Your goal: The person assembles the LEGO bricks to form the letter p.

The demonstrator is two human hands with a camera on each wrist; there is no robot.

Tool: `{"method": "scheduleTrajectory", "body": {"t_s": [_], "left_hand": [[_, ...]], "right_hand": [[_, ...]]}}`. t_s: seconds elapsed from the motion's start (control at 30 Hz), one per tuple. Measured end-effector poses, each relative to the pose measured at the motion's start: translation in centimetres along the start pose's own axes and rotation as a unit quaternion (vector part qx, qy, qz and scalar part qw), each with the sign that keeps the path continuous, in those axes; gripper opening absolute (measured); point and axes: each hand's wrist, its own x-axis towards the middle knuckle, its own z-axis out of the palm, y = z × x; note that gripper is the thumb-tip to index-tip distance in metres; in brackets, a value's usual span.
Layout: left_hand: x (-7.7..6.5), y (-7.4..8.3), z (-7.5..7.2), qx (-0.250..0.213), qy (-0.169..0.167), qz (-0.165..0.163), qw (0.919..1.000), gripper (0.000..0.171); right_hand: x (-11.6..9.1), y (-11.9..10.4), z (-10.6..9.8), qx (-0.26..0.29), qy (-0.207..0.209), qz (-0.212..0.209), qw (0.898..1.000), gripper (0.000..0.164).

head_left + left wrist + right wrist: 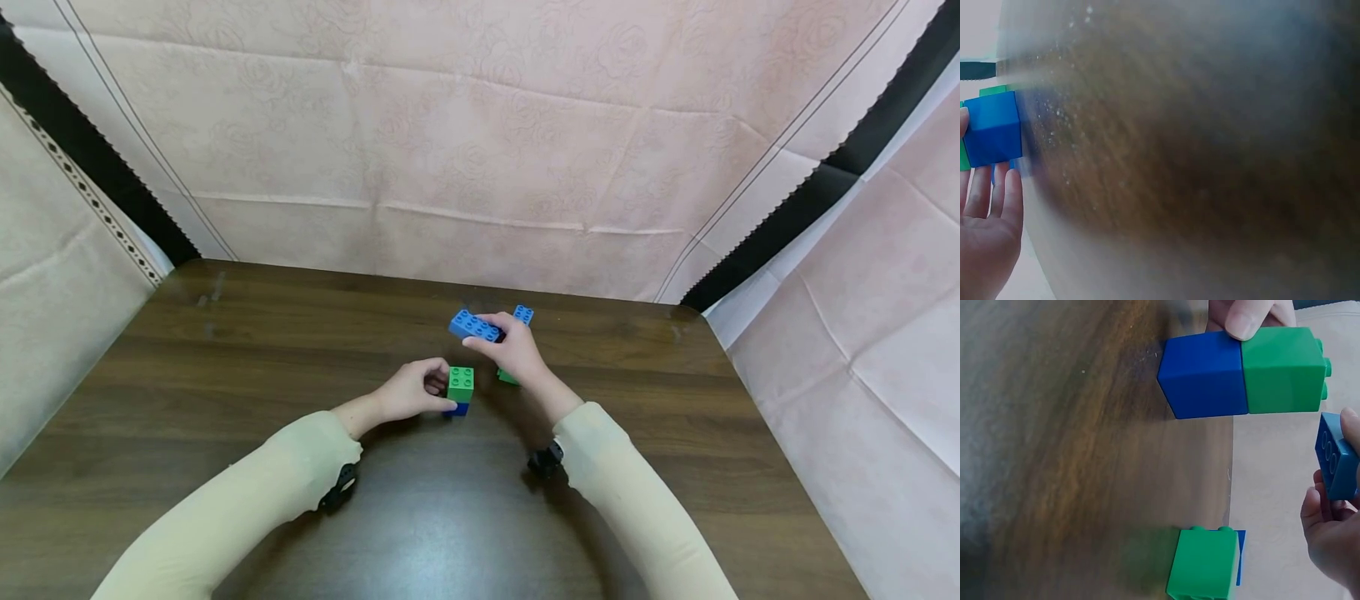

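My left hand [405, 392] holds a two-brick stack upright between thumb and fingers, low over the table. A green toy building brick [461, 380] sits on top of a dark blue brick [458, 410]. In the right wrist view the same stack lies sideways, its blue brick [1204, 375] joined to the green one [1282, 369]. Slightly farther back, my right hand [519, 348] pinches a longer blue brick [473, 325] with studs up, raised above the table. It is at the upper left of the stack in the head view, apart from it.
Just behind my right hand, partly hidden by it, are another green brick [507, 377] and a blue brick [524, 314]. The brown wooden table [285, 317] ends at its back edge against a pale patterned cloth [480, 142]. Cloth hangs on both sides too.
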Motion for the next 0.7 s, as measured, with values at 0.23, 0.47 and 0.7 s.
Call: {"method": "scheduleTrajectory", "body": {"t_s": [0.23,0.47,0.7], "left_hand": [[-0.1,0.0,0.0,0.005,-0.002,0.003,1.0000,0.037],[-0.3,0.1,0.2,-0.006,0.002,-0.002,1.0000,0.045],[-0.3,0.8,0.0,-0.023,0.046,-0.003,0.9987,0.051]], "right_hand": [[-0.6,-0.3,-0.5,-0.011,-0.005,0.005,1.000,0.042],[-1.2,-0.1,-1.1,-0.013,-0.019,-0.024,0.999,0.039],[-1.9,0.0,-1.6,-0.008,-0.031,-0.053,0.998,0.038]]}}
